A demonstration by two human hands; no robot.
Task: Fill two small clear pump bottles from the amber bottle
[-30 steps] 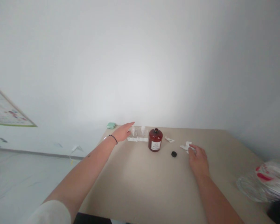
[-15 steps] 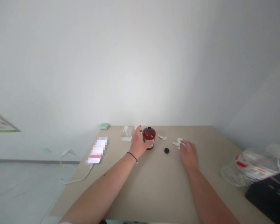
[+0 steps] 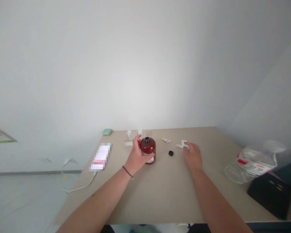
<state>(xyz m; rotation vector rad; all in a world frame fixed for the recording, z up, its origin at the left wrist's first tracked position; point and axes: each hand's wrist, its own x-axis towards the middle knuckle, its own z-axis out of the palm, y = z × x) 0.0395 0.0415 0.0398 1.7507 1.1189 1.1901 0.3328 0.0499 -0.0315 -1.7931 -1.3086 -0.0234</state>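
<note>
A dark red, see-through bottle [image 3: 148,147] with a pale label stands upright, its neck uncapped. My left hand [image 3: 135,158] is closed around its left side, thumb across the front. A small black cap [image 3: 171,153] lies on the table right of the bottle. Further right, my right hand [image 3: 192,155] rests low over a crumpled white tissue [image 3: 183,145], its fingertips pinching the tissue's right edge. Another small twisted piece of tissue [image 3: 166,140] lies behind the cap.
Behind the bottle sits a clear holder [image 3: 129,142] with white items. At left are a phone [image 3: 100,157] on a white cable [image 3: 83,187] and a mint-green case [image 3: 107,132]. A large clear plastic jug [image 3: 254,161] and a black object [image 3: 269,194] occupy the right side.
My left hand has closed on the bottle and brought it nearer to me and a little left. The right hand stays at the tissue. The view has shifted slightly.
</note>
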